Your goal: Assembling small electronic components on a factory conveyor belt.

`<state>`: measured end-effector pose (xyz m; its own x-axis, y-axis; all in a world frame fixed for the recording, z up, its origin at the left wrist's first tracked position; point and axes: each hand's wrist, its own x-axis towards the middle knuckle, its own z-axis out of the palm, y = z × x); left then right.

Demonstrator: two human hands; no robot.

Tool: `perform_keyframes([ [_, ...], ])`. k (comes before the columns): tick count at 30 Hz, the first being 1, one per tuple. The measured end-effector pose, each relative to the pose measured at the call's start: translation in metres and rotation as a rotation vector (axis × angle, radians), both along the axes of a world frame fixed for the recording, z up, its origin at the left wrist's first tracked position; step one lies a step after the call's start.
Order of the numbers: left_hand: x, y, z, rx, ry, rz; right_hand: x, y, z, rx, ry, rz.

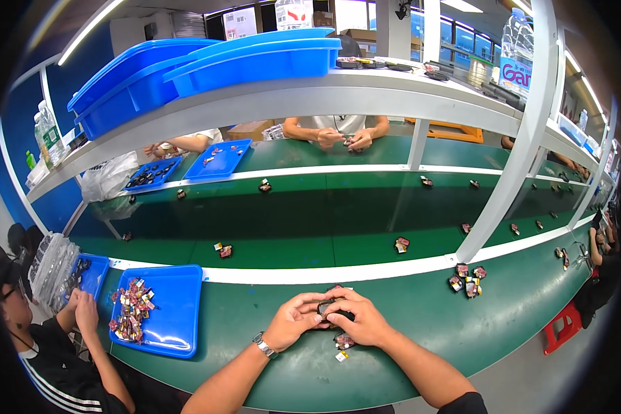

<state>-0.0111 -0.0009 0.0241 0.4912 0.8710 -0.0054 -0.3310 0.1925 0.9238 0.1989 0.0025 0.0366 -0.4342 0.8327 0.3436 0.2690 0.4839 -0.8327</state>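
Note:
My left hand (295, 321) and my right hand (361, 319) meet over the green bench near its front edge. Between them they grip a small black plastic casing (323, 308), fingers curled around it and thumbs on top. Much of the casing is covered by the fingers. Just below my hands, a small circuit-board assembly (343, 340) with a white and yellow piece (341, 356) lies on the bench. Part of another reddish assembly (336, 288) shows beyond my fingertips.
A blue tray (179, 303) of reddish assemblies stands at left, beside a co-worker (62, 359). Several assemblies (468, 281) cluster at right. Behind a white rail (283, 274) runs a green conveyor (310, 241) with scattered parts. A metal shelf (310, 96) with blue bins (255, 63) crosses overhead.

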Motion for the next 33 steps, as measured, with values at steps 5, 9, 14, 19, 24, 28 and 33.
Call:
perform_keyframes([
  [5,-0.004,0.003,-0.015,0.076,-0.026,0.046,0.000,0.004,-0.002,0.002,0.101,0.081],
  [9,-0.005,0.004,-0.019,0.111,-0.011,0.044,0.001,0.004,-0.001,-0.051,0.154,0.107],
  [14,-0.005,0.003,-0.018,0.093,0.019,0.040,0.000,0.002,0.000,-0.079,0.099,0.106],
  [19,0.007,-0.003,0.002,0.005,0.077,0.074,-0.004,-0.008,0.000,0.031,-0.101,-0.057],
  [24,0.003,-0.001,-0.011,-0.011,0.037,0.078,-0.013,-0.013,0.007,0.150,-0.145,-0.174],
  [28,0.003,-0.001,-0.011,-0.032,-0.009,0.082,-0.017,-0.013,0.001,0.290,-0.118,-0.221],
  [33,0.003,0.001,-0.015,-0.020,-0.070,0.067,-0.020,-0.014,0.000,0.343,-0.123,-0.288],
])
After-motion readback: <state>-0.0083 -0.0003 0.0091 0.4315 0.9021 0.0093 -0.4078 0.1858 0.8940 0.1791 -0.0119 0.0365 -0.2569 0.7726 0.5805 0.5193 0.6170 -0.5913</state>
